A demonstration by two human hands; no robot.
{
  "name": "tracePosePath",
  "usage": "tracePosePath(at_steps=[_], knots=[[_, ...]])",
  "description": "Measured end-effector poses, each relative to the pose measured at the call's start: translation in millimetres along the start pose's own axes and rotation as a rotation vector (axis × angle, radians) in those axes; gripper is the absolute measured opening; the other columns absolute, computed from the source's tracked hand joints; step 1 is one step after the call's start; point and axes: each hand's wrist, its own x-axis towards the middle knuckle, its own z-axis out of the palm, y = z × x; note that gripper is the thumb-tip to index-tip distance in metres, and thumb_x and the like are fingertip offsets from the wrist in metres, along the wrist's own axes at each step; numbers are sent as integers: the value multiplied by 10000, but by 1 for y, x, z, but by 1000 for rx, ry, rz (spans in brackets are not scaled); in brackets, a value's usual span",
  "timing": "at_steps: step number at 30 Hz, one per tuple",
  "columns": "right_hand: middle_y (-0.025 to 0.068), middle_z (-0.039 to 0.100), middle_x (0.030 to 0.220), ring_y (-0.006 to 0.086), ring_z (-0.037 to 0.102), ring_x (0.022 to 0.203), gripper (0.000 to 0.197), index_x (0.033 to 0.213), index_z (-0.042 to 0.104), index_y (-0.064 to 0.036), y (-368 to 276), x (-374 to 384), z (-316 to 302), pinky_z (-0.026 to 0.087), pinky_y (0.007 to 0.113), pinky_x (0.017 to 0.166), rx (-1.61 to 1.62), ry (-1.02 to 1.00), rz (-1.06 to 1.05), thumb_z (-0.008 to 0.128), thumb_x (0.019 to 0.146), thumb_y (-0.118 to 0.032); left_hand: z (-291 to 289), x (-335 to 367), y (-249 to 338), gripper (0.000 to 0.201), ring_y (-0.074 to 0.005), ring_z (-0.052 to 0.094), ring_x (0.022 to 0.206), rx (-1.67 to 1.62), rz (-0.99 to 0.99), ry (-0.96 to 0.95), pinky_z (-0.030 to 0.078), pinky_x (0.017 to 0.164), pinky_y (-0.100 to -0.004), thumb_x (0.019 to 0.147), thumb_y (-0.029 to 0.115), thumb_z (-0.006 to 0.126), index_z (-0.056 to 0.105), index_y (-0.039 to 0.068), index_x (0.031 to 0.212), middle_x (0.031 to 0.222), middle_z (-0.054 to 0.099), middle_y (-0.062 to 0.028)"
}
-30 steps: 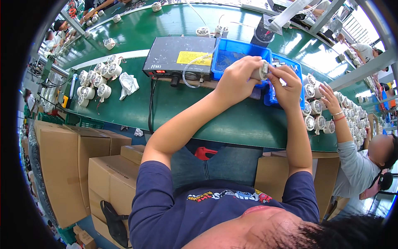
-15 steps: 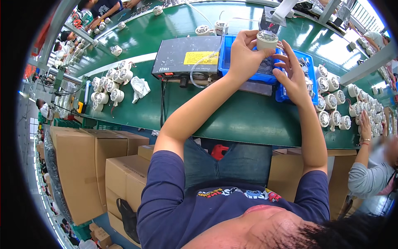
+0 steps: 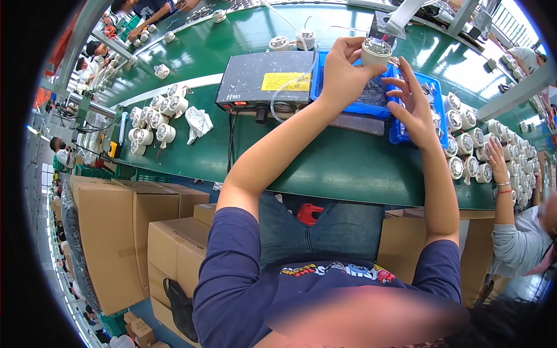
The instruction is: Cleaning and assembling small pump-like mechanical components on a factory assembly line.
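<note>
My left hand [image 3: 343, 75] grips a white round housing [image 3: 375, 57] that looks like a small motor, fingers behind it and thumb along its near side. Its open top, with metallic parts inside, faces up under a dark plate [image 3: 379, 24] and a white arm [image 3: 405, 16]. Just right of the housing is my right hand [image 3: 415, 110], its fingers apart and nothing visible in it; whether a fingertip touches the housing I cannot tell. Below the hands sit a blue bin [image 3: 362, 109] and a second blue bin [image 3: 443, 123] holding small metal parts.
Left of the bins stands a grey control box [image 3: 241, 78] with a thin clear tube. Similar white housings crowd the green table at left [image 3: 166, 133] and right [image 3: 466, 142], near a crumpled white cloth [image 3: 198, 124]. A co-worker's hand [image 3: 496, 159] reaches among the right-hand housings.
My left hand and the housing have shifted slightly up and right beneath the plate. The right hand stays close beside it. The co-worker's hand has moved left and up over the housings.
</note>
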Motion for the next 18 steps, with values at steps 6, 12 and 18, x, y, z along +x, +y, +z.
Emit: tracePosePath(at_steps=[6, 12, 18], knots=[[212, 433, 1608, 329, 576, 1287, 920, 1660, 289, -53, 2, 0, -1, 487, 433, 1017, -1, -3, -4, 713, 857, -203, 2, 0, -1, 684, -337, 713, 1144, -1, 19, 1, 595, 992, -407, 722, 26, 922, 554, -38, 1295, 1212, 698, -231], [210, 442, 1602, 329, 582, 1278, 913, 1659, 297, -58, 1, 0, -1, 487, 423, 1014, 5, -10, -6, 713, 861, -217, 2, -1, 0, 677, -343, 716, 1136, 16, 10, 3, 605, 978, -418, 728, 30, 923, 555, -32, 1293, 1210, 698, -232], [210, 452, 1594, 324, 588, 1268, 912, 1658, 303, -63, 1, -1, -1, 487, 416, 1008, 3, -3, 5, 716, 862, -225, 2, -1, -1, 675, -349, 717, 1132, 47, 39, 2, 611, 967, -422, 732, 32, 925, 554, -27, 1293, 1206, 698, -232]])
